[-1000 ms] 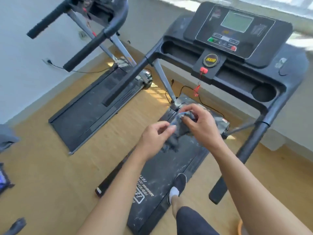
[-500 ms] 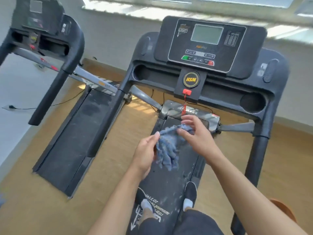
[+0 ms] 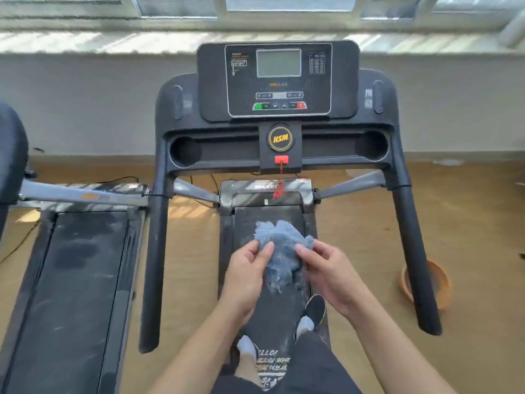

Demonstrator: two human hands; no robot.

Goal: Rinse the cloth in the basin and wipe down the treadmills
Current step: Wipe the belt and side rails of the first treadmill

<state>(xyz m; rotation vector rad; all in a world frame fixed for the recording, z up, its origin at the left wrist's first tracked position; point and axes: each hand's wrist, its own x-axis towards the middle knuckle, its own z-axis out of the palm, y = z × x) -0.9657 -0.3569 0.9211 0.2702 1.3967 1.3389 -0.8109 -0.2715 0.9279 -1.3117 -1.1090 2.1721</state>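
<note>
Far left: a second black treadmill (image 3: 82,280) with a dust-streaked belt and grey metal struts, parallel to the middle one, with a thin black cable (image 3: 20,242) trailing over the light wooden floor (image 3: 190,265) beside it.

Next, the middle black treadmill (image 3: 154,251) with padded handrails, facing a grey wall under sunlit windows. Up top, a dark console with a grey screen (image 3: 278,81); below it, a round black badge lettered HSM in yellow (image 3: 279,137) and a red safety key (image 3: 281,159) with its red cord hanging down.

Standing on the dusty black belt (image 3: 267,217), feet in black shoes with white socks (image 3: 314,311).

Held above the belt at mid-frame: a crumpled, fluffy grey-blue cloth (image 3: 279,248), bunched between both hands. Left hand (image 3: 247,277) pinching the cloth's left edge between thumb and fingers. Right hand (image 3: 326,277) pinching the right edge likewise, fingers curled. Hands close together, parted only by the cloth.

Farther right, on the floor beyond the right handrail (image 3: 412,251): a round orange basin (image 3: 441,280), partly hidden behind that rail and well apart from the cloth. Contents of the basin not discernible.
</note>
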